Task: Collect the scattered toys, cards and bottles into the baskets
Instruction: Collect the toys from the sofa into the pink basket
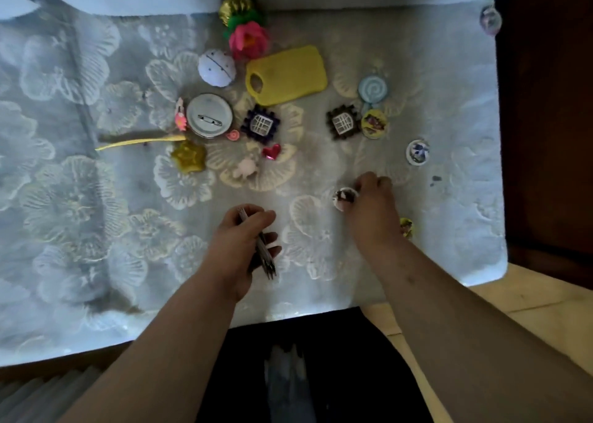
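Note:
My left hand grips a stack of cards edge-on above the near middle of the table. My right hand pinches a small round badge that lies on the cloth. Another yellow round badge peeks out beside my right wrist. Farther off lie a white-and-blue round badge, a yellow picture badge, two square window tiles, a red heart and a large pin badge face down. No basket is in view.
A yellow toy cutting board, pink flower, gold ball, white dome, blue swirl lollipop, gold star and yellow stick lie on the floral tablecloth. Dark wooden furniture stands right.

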Available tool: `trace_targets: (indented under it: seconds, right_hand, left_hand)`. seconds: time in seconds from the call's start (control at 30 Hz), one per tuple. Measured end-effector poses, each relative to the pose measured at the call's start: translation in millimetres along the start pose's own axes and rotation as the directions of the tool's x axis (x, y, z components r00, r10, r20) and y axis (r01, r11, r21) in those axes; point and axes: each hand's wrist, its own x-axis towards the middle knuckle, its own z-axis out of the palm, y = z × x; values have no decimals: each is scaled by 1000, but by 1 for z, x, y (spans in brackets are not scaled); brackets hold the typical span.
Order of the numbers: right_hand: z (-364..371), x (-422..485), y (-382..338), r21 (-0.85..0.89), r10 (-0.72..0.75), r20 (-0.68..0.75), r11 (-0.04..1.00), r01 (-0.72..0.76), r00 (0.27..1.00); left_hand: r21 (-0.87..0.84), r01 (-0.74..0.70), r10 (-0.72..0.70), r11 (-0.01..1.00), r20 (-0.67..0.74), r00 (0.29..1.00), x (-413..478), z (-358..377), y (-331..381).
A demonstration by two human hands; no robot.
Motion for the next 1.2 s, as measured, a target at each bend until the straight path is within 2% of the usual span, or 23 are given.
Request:
trace_targets:
  seconds: [0.1, 0.2, 0.3, 0.37, 0.43, 0.5, 0.57, 0.63, 0.73, 0.83, 0.87, 0.9, 0.97, 1.07, 1.13, 1.2]
  right_hand:
    - [-16, -6, 14, 169, 46, 83, 984, -60, 995]
    - [-33, -16, 45, 240, 152, 69, 957, -165, 986]
    - [-49, -16, 89, 39, 188, 107, 980, -193, 976]
    - [-52, -13, 108, -118, 137, 166, 986, -118, 977]
    - [-54, -6, 112, -161, 57, 194, 987, -25, 979]
    - [-61, 7, 102, -39, 36, 166, 999, -30, 985]
    - [-77, 32, 88, 171, 77, 63, 982, -87, 995]
    - [-89, 59, 74, 249, 64, -47, 967, -51, 997]
    - [-96, 93, 65, 75, 1, -29, 997, 1, 1000]
    - [-96, 105, 64, -115, 10, -19, 993, -12, 1000]
    - [-96, 107, 64, -130, 11, -11, 991, -12, 1000]
    - [-97, 108, 62, -86, 6, 7, 996, -6, 1000]
    - [-98, 107, 53, 159, 17, 50, 987, -24, 999]
    - [-94, 112, 28, 486, 47, 94, 869, -87, 994]
    - [-84, 118, 12, 512, 34, 108, 855, -85, 994]
    - [-74, 126, 6, 365, 7, 51, 931, -25, 999]
  left_hand:
    - [24, 28, -29, 999, 25, 999, -3, 35, -11]
    - [65, 31, -35, 997, 68, 997, -6, 61, -15]
    - [110, 29, -38, 993, 78, 996, -5, 83, -16]
    - [125, 33, -42, 992, 72, 996, -5, 97, -17]
    - [137, 27, -36, 990, 65, 997, -4, 107, -16]
    - [153, 11, -21, 988, 65, 998, -3, 114, -14]
    - [173, -25, 18, 985, 43, 999, -1, 122, -9]
    - [168, -51, 48, 984, 21, 999, 2, 124, -4]
    - [159, -74, 75, 984, 0, 997, 6, 126, 4]
    - [152, -94, 95, 984, 1, 995, 9, 127, 10]
    - [147, -97, 98, 984, 0, 995, 9, 126, 11]
    - [138, -97, 99, 986, -3, 995, 10, 125, 12]
    - [117, -100, 102, 988, -15, 995, 10, 123, 13]
    - [94, -115, 119, 989, -36, 992, 10, 118, 15]
    - [89, -128, 133, 988, -48, 990, 11, 114, 17]
    - [86, -137, 143, 987, -58, 988, 11, 109, 20]
